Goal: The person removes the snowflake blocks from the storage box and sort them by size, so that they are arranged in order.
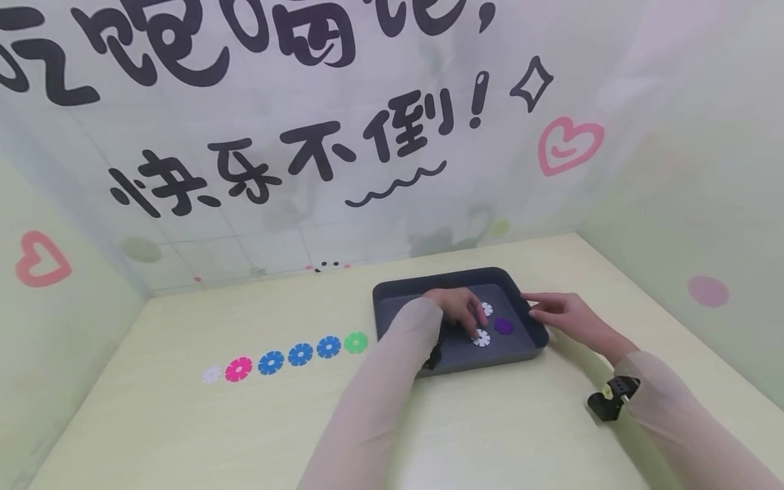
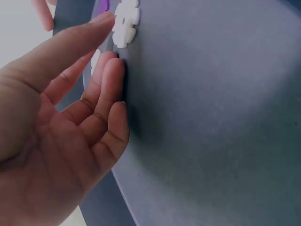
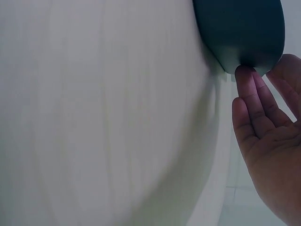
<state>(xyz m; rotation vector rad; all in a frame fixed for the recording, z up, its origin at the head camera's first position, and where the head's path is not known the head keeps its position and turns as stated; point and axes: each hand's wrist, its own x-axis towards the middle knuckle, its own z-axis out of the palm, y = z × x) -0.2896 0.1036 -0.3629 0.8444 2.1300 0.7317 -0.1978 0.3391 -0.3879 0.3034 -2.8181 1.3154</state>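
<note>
Head view: the left hand, thumb and fingers apart, is at a white disc inside the tray; likely light, stiff and slippery, best pinched by its notched edge. The right hand, loosely extended, touches the tray.

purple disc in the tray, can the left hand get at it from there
Probably yes: the left hand is inside the tray, near the purple disc, with no wall or tall thing between them.

a pale table bears a dark tray; left of it, six notched discs in a row
</note>
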